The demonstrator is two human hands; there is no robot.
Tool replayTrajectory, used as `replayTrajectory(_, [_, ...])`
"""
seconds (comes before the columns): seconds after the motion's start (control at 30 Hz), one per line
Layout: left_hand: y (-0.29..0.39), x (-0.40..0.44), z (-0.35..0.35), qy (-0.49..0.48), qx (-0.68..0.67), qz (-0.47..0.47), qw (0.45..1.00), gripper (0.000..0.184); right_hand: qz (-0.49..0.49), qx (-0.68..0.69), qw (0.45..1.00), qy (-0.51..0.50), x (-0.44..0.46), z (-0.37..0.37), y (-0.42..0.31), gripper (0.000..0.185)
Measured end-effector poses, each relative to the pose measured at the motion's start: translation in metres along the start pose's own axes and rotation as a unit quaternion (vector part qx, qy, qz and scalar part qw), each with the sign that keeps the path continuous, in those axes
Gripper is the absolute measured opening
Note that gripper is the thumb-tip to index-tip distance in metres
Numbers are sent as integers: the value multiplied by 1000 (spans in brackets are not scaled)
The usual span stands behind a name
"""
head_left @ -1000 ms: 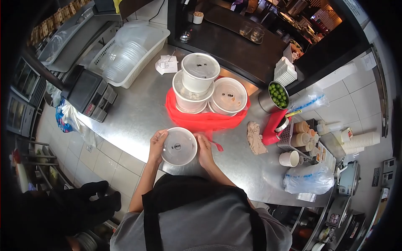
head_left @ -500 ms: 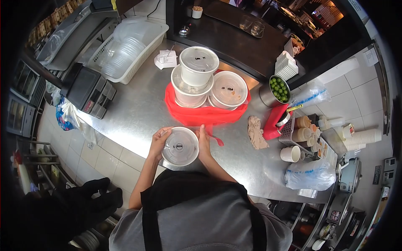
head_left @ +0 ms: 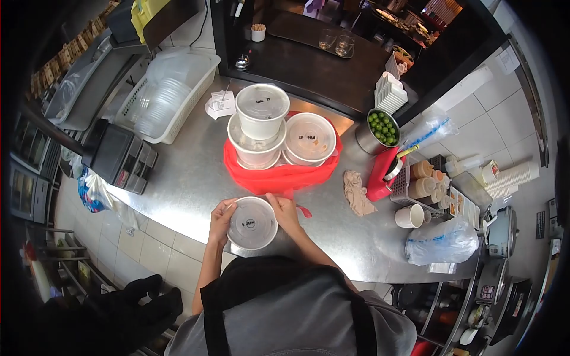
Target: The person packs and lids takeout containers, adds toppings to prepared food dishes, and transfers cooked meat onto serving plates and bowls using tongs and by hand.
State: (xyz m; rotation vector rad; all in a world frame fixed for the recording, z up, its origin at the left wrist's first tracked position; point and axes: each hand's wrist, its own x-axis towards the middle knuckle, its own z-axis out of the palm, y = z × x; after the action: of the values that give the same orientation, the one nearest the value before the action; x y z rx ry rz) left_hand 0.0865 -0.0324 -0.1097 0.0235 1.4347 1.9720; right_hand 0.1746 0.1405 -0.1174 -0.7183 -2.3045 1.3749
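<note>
A round white container with a translucent lid (head_left: pixel 252 223) and black writing is held at the near edge of the steel counter. My left hand (head_left: pixel 221 221) grips its left rim; my right hand (head_left: pixel 284 212) holds the upper right rim, with the thumb near the lid's edge. Beyond them lies a red bag (head_left: pixel 279 180), spread around several lidded white tubs. One tub (head_left: pixel 262 111) is stacked on another (head_left: pixel 256 144), and a further tub (head_left: pixel 310 139) stands to their right. A small red strip (head_left: pixel 304 212) shows beside my right hand.
A white basket of clear lids (head_left: pixel 172 101), a black drawer box (head_left: pixel 120 155) and a receipt (head_left: pixel 221 104) are at the left. Right are a pot of green limes (head_left: pixel 378 132), a crumpled cloth (head_left: pixel 358 193), a paper cup (head_left: pixel 409 216) and bagged items (head_left: pixel 442 242).
The camera view has shifted, so the counter objects appear lower and slightly left. My right hand has moved toward the container's upper right rim, its thumb no longer pointing up.
</note>
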Motion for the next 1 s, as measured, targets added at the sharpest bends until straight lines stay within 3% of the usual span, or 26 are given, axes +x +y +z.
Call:
replayTrajectory(0.07, [-4, -1, 0, 34, 14, 13, 999, 19, 17, -52, 998, -33, -1, -10, -22, 42])
replayTrajectory(0.17, [-19, 2, 5, 105, -3, 71, 992, 18, -115, -136, 984, -30, -5, -13, -62, 40])
replayTrajectory(0.27, [-40, 5, 5, 166, 13, 111, 980, 19, -196, -111, 964, -138, -19, 5, -95, 31])
replayTrajectory(0.33, [-52, 8, -3, 182, 10, 88, 979, 19, -208, -25, 950, -232, -41, 17, -116, 34])
replayTrajectory(0.43, [-36, 10, 8, 211, -93, 67, 971, 22, -212, 195, 851, -440, -58, 31, -120, 39])
replayTrajectory(0.57, [-30, 11, -13, 264, -133, 131, 946, 22, -152, 44, 857, -491, -47, -7, -118, 43])
replayTrajectory(0.63, [-28, 11, -32, 288, -138, 142, 937, 22, -143, 33, 889, -434, -46, -21, -96, 43])
replayTrajectory(0.67, [-29, 9, -45, 239, -149, 166, 945, 22, -137, 27, 903, -405, -47, -25, -80, 44])
replayTrajectory(0.77, [-14, -2, -52, 219, -175, 159, 947, 23, -80, -8, 919, -387, -57, -31, -27, 42])
replayTrajectory(0.9, [3, -15, -32, 220, -185, 127, 949, 33, 6, 82, 951, -298, -65, -34, 26, 37])
replayTrajectory(1.0, [13, -13, -36, 191, -128, 123, 965, 25, 19, 113, 974, -197, -63, -66, 58, 31])
